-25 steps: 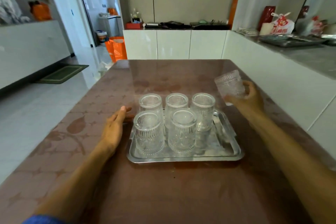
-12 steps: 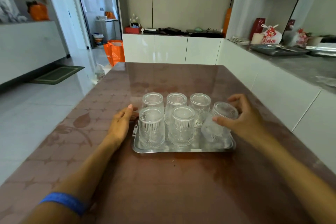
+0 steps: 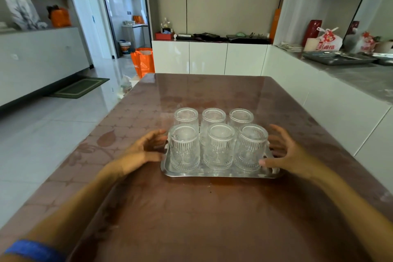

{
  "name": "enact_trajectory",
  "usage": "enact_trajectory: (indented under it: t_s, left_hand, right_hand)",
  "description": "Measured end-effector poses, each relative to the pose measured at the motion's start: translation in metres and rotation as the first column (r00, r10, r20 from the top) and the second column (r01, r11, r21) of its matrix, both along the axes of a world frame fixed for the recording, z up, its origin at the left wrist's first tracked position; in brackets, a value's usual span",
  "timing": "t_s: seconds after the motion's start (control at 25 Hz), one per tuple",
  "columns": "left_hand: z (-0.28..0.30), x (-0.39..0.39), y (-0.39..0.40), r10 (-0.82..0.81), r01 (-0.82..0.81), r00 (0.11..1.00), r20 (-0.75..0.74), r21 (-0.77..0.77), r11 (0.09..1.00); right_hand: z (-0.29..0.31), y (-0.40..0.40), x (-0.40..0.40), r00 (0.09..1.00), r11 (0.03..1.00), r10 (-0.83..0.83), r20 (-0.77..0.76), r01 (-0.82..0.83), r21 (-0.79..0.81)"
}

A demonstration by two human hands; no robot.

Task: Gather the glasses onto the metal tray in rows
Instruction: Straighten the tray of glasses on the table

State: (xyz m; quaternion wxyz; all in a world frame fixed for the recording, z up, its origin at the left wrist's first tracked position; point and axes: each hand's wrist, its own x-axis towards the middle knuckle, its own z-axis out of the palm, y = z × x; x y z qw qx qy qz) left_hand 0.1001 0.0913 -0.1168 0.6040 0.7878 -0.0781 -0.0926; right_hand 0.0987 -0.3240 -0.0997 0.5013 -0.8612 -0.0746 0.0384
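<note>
All six glasses (image 3: 217, 140) are parked upside down on the metal tray (image 3: 219, 173), two rows of three, mid-worktop (image 3: 191, 215). The left hand (image 3: 141, 152) and right hand (image 3: 286, 152) are spread open at either short end, nothing gripped. Ribbed glass like this is probably heavy-ish, slick and breakable, so the tray is best taken by both end rims and kept level, or the lot could slide.
</note>
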Motion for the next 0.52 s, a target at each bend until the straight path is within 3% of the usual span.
enact_trajectory:
  t_s: [0.08, 0.12, 0.24, 0.4, 0.52]
  left_hand:
    - [0.003, -0.007, 0.001, -0.159, 0.163, 0.987, -0.037, 0.224, 0.961]
    - [0.004, -0.006, -0.002, -0.188, 0.192, 0.981, -0.041, 0.262, 0.946]
    - [0.005, 0.0, -0.016, -0.203, 0.2, 0.979, -0.014, 0.234, 0.951]
    - [0.004, 0.005, -0.02, -0.207, 0.201, 0.978, -0.002, 0.251, 0.947]
    - [0.006, 0.007, -0.02, -0.21, 0.2, 0.977, 0.02, 0.236, 0.951]
  right_hand:
    - [0.003, -0.012, 0.006, 0.993, 0.974, 0.071, -0.093, -0.089, -0.208]
    - [0.003, -0.011, 0.009, 0.99, 0.959, 0.095, -0.106, -0.119, -0.259]
    - [-0.001, 0.004, 0.011, 0.985, 0.929, 0.158, -0.065, -0.171, -0.33]
    - [-0.006, 0.016, 0.011, 0.948, 0.851, 0.294, 0.118, -0.204, -0.485]
    - [-0.006, 0.011, 0.015, 0.93, 0.853, 0.365, 0.037, -0.318, -0.415]
